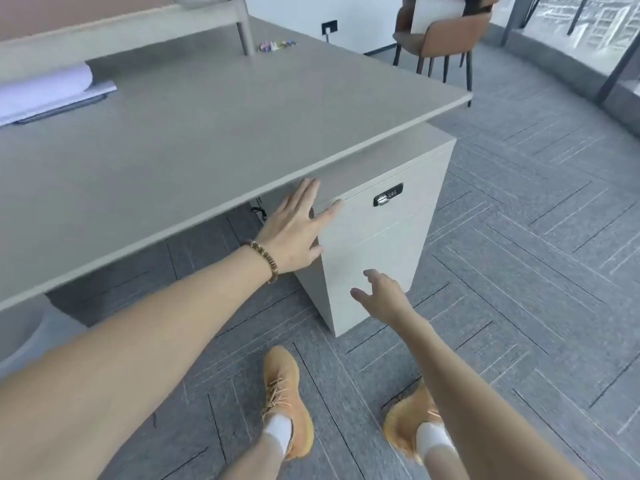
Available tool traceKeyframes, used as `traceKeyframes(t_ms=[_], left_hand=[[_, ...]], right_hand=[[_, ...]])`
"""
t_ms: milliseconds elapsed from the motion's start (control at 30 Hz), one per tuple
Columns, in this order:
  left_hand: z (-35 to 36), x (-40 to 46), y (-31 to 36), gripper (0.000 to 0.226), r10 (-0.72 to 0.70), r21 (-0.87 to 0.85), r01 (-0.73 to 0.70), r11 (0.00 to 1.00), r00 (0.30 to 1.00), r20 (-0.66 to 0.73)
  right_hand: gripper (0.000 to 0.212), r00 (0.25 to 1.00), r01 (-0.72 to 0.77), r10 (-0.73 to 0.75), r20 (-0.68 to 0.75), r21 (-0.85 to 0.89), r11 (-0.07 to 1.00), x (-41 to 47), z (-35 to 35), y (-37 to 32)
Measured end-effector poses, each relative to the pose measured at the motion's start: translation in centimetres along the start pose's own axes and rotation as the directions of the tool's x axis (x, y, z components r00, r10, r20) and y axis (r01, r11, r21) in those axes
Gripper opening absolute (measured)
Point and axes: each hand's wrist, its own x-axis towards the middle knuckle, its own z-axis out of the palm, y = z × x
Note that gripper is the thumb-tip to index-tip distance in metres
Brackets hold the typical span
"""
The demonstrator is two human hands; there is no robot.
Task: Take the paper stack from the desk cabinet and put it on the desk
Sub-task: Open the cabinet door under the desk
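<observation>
A pale grey desk cabinet [381, 244] with a black combination lock [388, 194] stands under the right end of the grey desk [194, 133]. All its drawers look closed, and no paper stack shows inside it. My left hand [298, 226] lies flat, fingers spread, against the cabinet's upper left corner just below the desk edge. My right hand [381, 294] hovers in front of the lower drawer face with fingers loosely apart and nothing in it. White papers on a dark folder [45, 93] lie at the desk's far left.
A brown chair [440, 36] stands beyond the desk's far right corner. Small colourful items [277, 45] lie near a desk shelf leg. My orange shoes [284, 400] stand on grey carpet in front of the cabinet. A glass wall runs along the right.
</observation>
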Motion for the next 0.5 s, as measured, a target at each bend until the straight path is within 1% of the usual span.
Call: traceKeyframes(t_ms=[33, 100, 233, 300, 433, 500], left_hand=[[0.4, 0.9, -0.3, 0.088, 0.007, 0.040, -0.008, 0.999, 1.000, 0.022], [0.7, 2.6, -0.8, 0.092, 0.015, 0.058, -0.017, 0.998, 0.999, 0.037], [1.9, 5.1, -1.2, 0.105, 0.060, 0.119, -0.070, 0.990, 0.995, 0.085], [2.3, 5.6, -1.3, 0.110, 0.051, 0.107, -0.058, 0.993, 0.997, 0.063], [3.2, 6.0, -1.9, 0.114, 0.058, 0.094, -0.059, 0.994, 0.998, 0.018], [3.5, 6.1, -2.0, 0.115, 0.056, 0.091, -0.056, 0.994, 0.998, 0.000]], right_hand=[[0.066, 1.000, -0.013, 0.014, -0.019, 0.048, 0.999, 0.6, 0.6, 0.2], [0.069, 0.998, -0.037, 0.044, -0.045, 0.150, 0.988, 1.7, 1.8, 0.3], [0.079, 0.996, -0.026, 0.050, -0.074, 0.295, 0.955, 4.0, 5.0, -0.1], [0.086, 0.993, -0.019, 0.061, -0.103, 0.367, 0.930, 5.1, 6.4, -0.4], [0.090, 0.957, -0.047, 0.192, -0.217, 0.538, 0.842, 6.9, 9.1, -1.2], [0.099, 0.929, -0.056, 0.256, -0.269, 0.579, 0.814, 7.5, 10.0, -1.5]])
